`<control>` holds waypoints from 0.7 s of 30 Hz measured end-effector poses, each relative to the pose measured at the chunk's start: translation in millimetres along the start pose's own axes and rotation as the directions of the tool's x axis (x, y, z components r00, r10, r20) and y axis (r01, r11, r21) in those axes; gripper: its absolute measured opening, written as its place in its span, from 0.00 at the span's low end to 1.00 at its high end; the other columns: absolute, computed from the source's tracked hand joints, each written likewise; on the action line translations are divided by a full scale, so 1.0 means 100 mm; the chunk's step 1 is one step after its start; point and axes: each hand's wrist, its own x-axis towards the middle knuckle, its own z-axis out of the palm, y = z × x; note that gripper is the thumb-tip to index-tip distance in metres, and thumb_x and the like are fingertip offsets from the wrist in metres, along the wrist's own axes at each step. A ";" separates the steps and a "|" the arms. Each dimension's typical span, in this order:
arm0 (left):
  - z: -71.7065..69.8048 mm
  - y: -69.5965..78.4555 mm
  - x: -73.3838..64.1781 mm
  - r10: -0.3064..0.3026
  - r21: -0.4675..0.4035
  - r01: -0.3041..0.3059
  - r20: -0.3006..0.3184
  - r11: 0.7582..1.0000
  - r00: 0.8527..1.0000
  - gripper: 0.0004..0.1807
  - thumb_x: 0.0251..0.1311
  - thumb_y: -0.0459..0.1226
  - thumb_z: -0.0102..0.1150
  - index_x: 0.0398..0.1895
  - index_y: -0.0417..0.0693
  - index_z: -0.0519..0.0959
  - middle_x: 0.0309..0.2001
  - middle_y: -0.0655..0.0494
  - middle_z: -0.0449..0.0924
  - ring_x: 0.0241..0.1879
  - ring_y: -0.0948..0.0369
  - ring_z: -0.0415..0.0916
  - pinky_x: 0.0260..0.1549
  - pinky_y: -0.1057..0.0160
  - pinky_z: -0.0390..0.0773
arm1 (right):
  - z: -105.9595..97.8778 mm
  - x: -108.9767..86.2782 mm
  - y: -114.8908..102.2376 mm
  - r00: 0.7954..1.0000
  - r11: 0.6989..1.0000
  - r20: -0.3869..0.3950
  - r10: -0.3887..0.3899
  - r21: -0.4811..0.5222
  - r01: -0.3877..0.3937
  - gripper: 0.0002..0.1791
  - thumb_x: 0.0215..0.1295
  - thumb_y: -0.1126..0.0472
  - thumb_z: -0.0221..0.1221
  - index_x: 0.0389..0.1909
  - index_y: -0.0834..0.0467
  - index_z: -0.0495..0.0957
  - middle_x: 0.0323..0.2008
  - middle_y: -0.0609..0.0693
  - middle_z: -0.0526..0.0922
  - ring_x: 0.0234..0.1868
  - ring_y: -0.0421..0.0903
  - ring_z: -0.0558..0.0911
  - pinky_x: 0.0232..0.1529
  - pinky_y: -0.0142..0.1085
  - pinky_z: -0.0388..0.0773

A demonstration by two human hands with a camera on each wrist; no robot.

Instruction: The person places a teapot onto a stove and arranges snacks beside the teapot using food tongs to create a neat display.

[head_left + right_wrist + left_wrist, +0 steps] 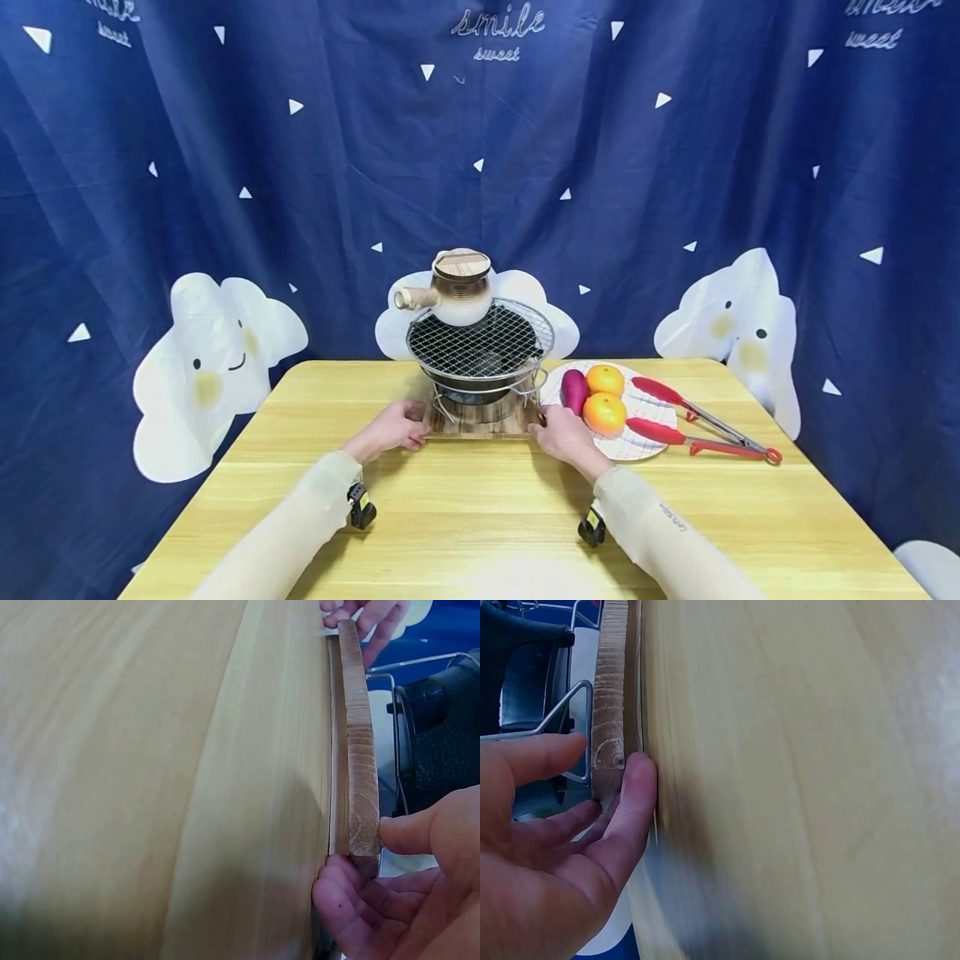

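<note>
A wooden board (480, 430) carries a round tabletop charcoal grill with a wire mesh top (487, 346). On the mesh stands a brown-and-white side-handled clay pot (463, 312) under a wooden lid (462, 265). My left hand (397, 427) grips the board's near left corner, with one fingertip beside the grill's wire leg. At the near right corner my right hand (564, 433) holds the board, thumb on the upper side and fingers at the lower edge in the right wrist view. The board's near edge (609, 682) sits close to the tabletop; whether it touches is unclear.
Just right of my right hand lies a round checked plate (633, 452) with two oranges (605, 381) and a purple oblong item (574, 390). Red-ended tongs (656, 430) rest partly on it, reaching right across the table. A blue curtain (480, 217) hangs behind.
</note>
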 end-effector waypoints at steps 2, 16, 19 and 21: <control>0.00 -0.01 0.00 0.004 -0.001 -0.004 -0.008 1.000 1.000 0.35 0.60 0.25 0.59 0.69 0.22 0.60 0.51 0.30 0.78 0.31 0.54 0.82 0.34 0.57 0.89 | 0.00 0.00 0.00 1.000 1.000 -0.002 -0.005 -0.001 0.005 0.16 0.66 0.53 0.63 0.50 0.58 0.83 0.32 0.54 0.81 0.31 0.51 0.78 0.29 0.42 0.74; 0.07 -0.01 -0.03 0.048 0.042 -0.046 -0.068 0.998 0.996 0.32 0.59 0.24 0.57 0.68 0.23 0.63 0.44 0.34 0.78 0.32 0.52 0.82 0.34 0.56 0.89 | -0.01 0.02 0.00 0.999 0.999 0.017 -0.046 -0.008 0.046 0.16 0.66 0.54 0.64 0.50 0.59 0.83 0.28 0.53 0.80 0.29 0.50 0.77 0.29 0.40 0.73; 0.08 0.00 -0.04 0.045 0.038 -0.043 -0.074 0.998 0.996 0.32 0.59 0.23 0.57 0.68 0.23 0.63 0.43 0.35 0.78 0.32 0.52 0.82 0.34 0.56 0.89 | -0.02 0.01 0.00 0.999 0.999 0.019 -0.047 -0.015 0.047 0.17 0.65 0.55 0.65 0.51 0.59 0.83 0.29 0.53 0.81 0.30 0.50 0.77 0.29 0.40 0.74; 0.08 0.01 -0.05 0.050 0.042 -0.048 -0.070 0.998 0.996 0.32 0.59 0.23 0.57 0.68 0.23 0.62 0.42 0.34 0.77 0.32 0.53 0.82 0.34 0.56 0.89 | -0.04 0.00 -0.01 0.999 0.999 0.023 -0.041 -0.015 0.041 0.16 0.64 0.55 0.65 0.50 0.59 0.83 0.31 0.54 0.82 0.31 0.50 0.77 0.30 0.41 0.75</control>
